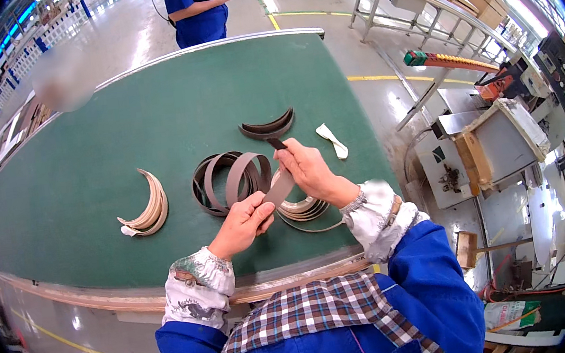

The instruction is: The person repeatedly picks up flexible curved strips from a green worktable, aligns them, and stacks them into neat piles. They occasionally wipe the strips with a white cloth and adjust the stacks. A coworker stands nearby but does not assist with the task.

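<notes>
A grey-brown flat strip (280, 189), like edge banding, is pinched between the thumb and fingers of my left hand (244, 222). My right hand (307, 168) is closed on the strip's other part, and a short dark end (277, 143) sticks out past its fingertips. Just left of the hands, a loose coil of the same brown strip (213, 190) stands on edge on the green table. Beneath my right wrist lies a pale coil (306, 212), partly hidden by the hand. Beyond the hands rests a curved dark bundle of strip (268, 128).
The green tabletop (85, 157) carries a curved cream bundle of strips (158, 206) at left and a twisted white piece (331, 141) at right. Another person in blue (199, 11) stands past the far edge. Machinery and an open-topped box (505, 140) are at right.
</notes>
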`<action>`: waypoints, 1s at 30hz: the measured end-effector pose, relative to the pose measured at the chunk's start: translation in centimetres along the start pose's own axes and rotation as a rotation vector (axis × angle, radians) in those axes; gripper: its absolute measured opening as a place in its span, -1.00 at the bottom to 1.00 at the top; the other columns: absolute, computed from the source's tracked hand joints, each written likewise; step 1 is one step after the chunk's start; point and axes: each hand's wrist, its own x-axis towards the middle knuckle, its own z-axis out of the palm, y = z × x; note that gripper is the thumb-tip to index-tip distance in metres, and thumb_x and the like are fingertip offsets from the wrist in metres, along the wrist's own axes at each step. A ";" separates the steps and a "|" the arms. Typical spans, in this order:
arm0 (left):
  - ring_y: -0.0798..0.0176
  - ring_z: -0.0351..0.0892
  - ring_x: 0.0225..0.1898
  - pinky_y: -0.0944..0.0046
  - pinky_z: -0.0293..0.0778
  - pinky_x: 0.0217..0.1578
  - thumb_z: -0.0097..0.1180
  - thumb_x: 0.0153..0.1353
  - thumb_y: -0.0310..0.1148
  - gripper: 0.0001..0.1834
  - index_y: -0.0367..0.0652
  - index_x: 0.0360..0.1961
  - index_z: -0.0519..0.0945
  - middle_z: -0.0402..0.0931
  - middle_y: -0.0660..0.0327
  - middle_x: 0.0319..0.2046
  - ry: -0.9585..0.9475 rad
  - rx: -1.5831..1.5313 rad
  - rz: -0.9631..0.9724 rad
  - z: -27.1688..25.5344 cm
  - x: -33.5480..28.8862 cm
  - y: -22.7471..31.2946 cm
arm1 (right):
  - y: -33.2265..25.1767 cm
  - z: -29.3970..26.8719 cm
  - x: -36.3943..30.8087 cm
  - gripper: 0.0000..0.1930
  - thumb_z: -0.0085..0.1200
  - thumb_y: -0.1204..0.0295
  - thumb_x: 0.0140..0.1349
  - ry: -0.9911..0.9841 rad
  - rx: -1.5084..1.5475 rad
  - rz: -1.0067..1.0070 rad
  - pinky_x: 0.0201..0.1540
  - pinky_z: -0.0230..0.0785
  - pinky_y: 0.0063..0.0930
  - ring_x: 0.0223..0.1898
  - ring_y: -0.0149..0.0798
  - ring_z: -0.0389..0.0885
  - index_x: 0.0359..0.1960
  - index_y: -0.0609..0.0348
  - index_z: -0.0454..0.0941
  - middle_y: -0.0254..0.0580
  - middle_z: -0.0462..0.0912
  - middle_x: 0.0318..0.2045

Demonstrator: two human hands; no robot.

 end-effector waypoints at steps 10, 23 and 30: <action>0.37 0.46 -0.51 0.39 0.40 -0.45 -0.11 0.32 -0.33 -0.76 -0.33 -0.31 0.47 0.52 0.18 -0.51 -0.061 -0.194 0.266 -0.2 -2.3 1.0 | -5.3 2.8 -1.6 -0.84 -0.20 0.39 0.33 -0.121 0.370 -0.047 -0.61 0.31 -0.47 -0.65 -0.29 0.50 -0.26 0.25 0.33 -0.15 0.49 -0.54; 0.48 0.25 -0.85 0.46 0.12 -0.82 0.10 0.13 -0.42 -0.64 -0.25 -0.75 0.32 0.37 0.25 -0.83 0.273 0.126 0.093 -0.3 -2.4 3.3 | -5.2 -0.2 1.3 -0.87 -0.03 0.41 0.15 0.042 -0.452 -0.660 -0.42 0.23 -0.30 -0.51 -0.10 0.44 -0.33 0.20 0.38 -0.18 0.45 -0.56; 0.47 0.29 -0.83 0.42 0.17 -0.78 0.14 0.10 -0.42 -0.69 -0.31 -0.72 0.43 0.35 0.26 -0.86 0.384 0.261 0.030 -0.1 -1.9 1.8 | -4.9 -1.2 -0.5 -0.82 0.05 0.33 0.06 -0.161 -0.531 -0.580 -0.33 0.22 -0.38 -0.44 -0.14 0.44 -0.44 0.15 0.37 -0.21 0.42 -0.53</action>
